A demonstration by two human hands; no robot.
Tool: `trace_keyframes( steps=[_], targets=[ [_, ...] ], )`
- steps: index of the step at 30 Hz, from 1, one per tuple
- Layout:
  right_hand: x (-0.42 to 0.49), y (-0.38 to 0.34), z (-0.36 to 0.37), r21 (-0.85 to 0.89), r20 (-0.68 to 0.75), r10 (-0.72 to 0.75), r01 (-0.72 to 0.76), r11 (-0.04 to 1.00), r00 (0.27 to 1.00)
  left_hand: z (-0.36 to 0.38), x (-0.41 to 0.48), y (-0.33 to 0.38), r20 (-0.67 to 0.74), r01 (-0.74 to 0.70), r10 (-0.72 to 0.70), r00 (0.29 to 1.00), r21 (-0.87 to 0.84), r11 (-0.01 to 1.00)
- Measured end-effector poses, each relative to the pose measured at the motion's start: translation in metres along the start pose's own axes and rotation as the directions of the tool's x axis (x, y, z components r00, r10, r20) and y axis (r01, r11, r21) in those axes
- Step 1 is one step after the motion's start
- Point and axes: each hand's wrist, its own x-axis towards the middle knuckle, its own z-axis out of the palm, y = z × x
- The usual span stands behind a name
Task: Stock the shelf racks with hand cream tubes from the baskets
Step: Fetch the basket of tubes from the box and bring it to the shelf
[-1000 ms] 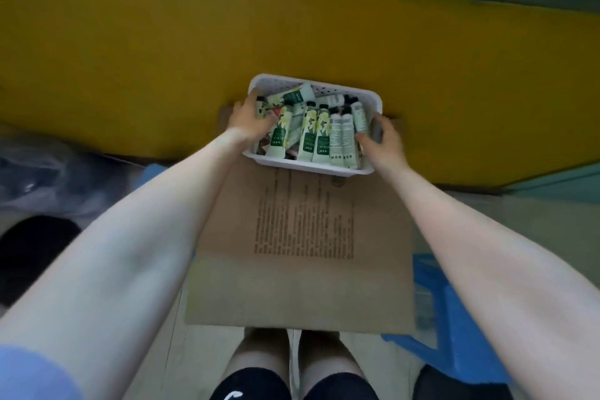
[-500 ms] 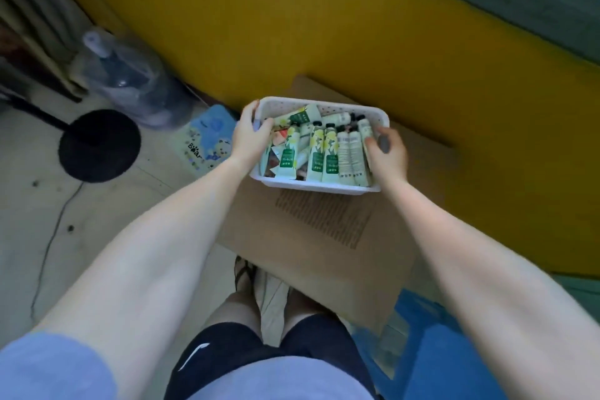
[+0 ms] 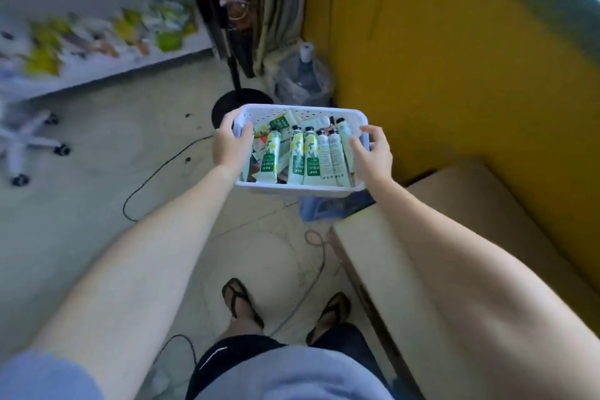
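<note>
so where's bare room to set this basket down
The cardboard box top, beside the yellow wall, is bare. So is the floor between the chair base and the black cable loop. It is crowded beyond the basket, where the stand base and water bottle sit close together.

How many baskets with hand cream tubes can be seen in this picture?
1. The white basket is held in the air, the left hand gripping its left end and the right hand its right end. Other baskets may lie outside the view.
</note>
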Motion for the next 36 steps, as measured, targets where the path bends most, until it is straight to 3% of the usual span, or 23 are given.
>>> trace_keyframes(
  steps=[8,15,22,36],
  targets=[
    [-0.041,-0.132,0.202,0.045,0.215,-0.126,0.119,0.992,0.968,-0.211,0.088,-0.063,-0.286,0.134,-0.147,0.947,-0.063,0.989],
    [-0.057,-0.230,0.328,0.107,0.331,-0.249,0.226,0.968,0.910,-0.342,0.148,-0.083,-0.457,0.127,-0.165,0.874,-0.113,0.985],
    [-0.026,-0.354,0.437,0.222,0.382,-0.379,0.314,0.923,0.843,-0.457,0.249,-0.056,-0.547,0.127,-0.211,0.810,-0.187,0.974],
    [0.099,-0.664,0.630,0.430,0.437,-0.606,0.437,0.790,0.664,-0.641,0.501,0.047,-0.680,-0.051,-0.071,0.730,-0.158,0.986]
  ],
)
